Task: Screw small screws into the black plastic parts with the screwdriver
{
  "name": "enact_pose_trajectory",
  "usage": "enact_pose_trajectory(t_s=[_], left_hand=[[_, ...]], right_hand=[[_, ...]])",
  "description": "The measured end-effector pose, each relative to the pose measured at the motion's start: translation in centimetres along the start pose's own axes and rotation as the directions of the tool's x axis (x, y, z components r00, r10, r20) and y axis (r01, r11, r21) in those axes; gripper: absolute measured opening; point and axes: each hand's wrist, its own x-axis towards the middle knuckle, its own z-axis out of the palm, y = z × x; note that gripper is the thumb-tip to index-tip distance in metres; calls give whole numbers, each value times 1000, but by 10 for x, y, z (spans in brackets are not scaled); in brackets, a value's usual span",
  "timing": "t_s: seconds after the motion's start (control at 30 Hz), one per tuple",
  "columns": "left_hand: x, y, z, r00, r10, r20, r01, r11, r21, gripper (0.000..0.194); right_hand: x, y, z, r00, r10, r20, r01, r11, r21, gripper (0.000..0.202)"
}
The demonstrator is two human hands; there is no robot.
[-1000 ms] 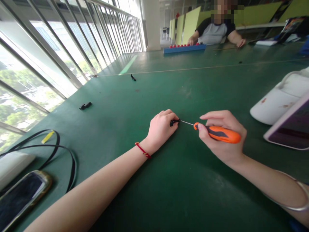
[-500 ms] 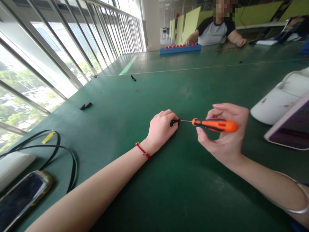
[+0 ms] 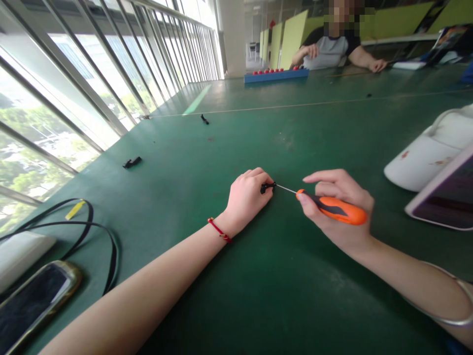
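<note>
My left hand (image 3: pixel 250 197) rests on the green table, its fingers closed around a small black part (image 3: pixel 266 188) that pokes out between thumb and forefinger. The thin shaft of an orange and black screwdriver (image 3: pixel 338 208) reaches that part's right end; whether the tip sits in a screw is too small to tell. My right hand (image 3: pixel 342 207) holds the screwdriver's handle, with the thumb near its collar and the handle lying across the palm. The forefinger stretches forward, off the handle. The fingers under the handle are partly hidden.
Two more small black parts, one nearer (image 3: pixel 132 162) and one farther (image 3: pixel 204 119), lie to the left. A phone (image 3: pixel 35 305) and black cable (image 3: pixel 114 256) are at lower left. On the right are a white container (image 3: pixel 421 158) and a tablet-like device (image 3: pixel 443 197). A person sits behind a blue rack (image 3: pixel 277 76).
The screwdriver's handle has swung down towards me, so the shaft now slants. My right thumb has come onto the handle and the forefinger has straightened. Across the table, the person's hand has lifted from the rack.
</note>
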Motion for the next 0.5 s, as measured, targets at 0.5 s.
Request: enact_pose_trajectory(t_s=[0.5], left_hand=[[0, 1, 0, 1000, -11, 9, 11, 1000, 11, 13]], right_hand=[[0, 1, 0, 996, -64, -57, 64, 998, -5, 31]])
